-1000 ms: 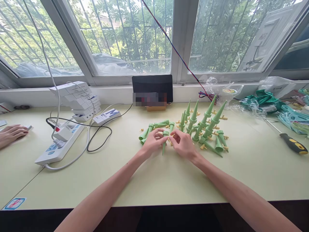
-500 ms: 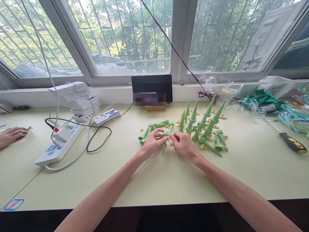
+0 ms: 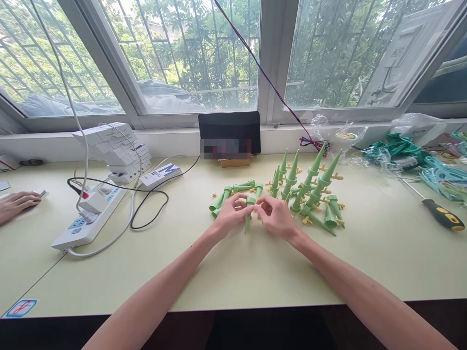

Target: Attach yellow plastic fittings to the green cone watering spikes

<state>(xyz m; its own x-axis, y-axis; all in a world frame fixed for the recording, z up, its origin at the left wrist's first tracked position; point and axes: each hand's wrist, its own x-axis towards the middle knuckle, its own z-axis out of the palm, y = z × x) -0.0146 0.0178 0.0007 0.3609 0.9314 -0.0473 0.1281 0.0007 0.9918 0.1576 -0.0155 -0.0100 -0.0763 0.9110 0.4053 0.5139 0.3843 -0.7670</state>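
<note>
My left hand [image 3: 233, 212] is closed around a green plastic watering spike [image 3: 247, 224], its cap up and its point hanging down. Close beside it, my right hand [image 3: 276, 216] pinches at the spike's side, fingertips meeting those of the left. A small yellow valve shows only in part there, mostly hidden by the fingers. Behind my left hand lie several loose green spikes [image 3: 243, 185]. To the right of my hands, several spikes with yellow valves [image 3: 324, 182] stand or lie in a cluster.
A screwdriver [image 3: 442, 214] and plastic-wrapped items [image 3: 397, 150] lie at the right. On the left are a power strip [image 3: 82, 231], cables, and stacked white boxes [image 3: 115, 146]. A tablet [image 3: 229, 127] leans at the back. Another person's hand [image 3: 18, 205] rests at far left.
My right fingers have closed in slightly towards the left hand, covering more of the yellow valve. The spike stays in my left hand, and the rest is unchanged.
</note>
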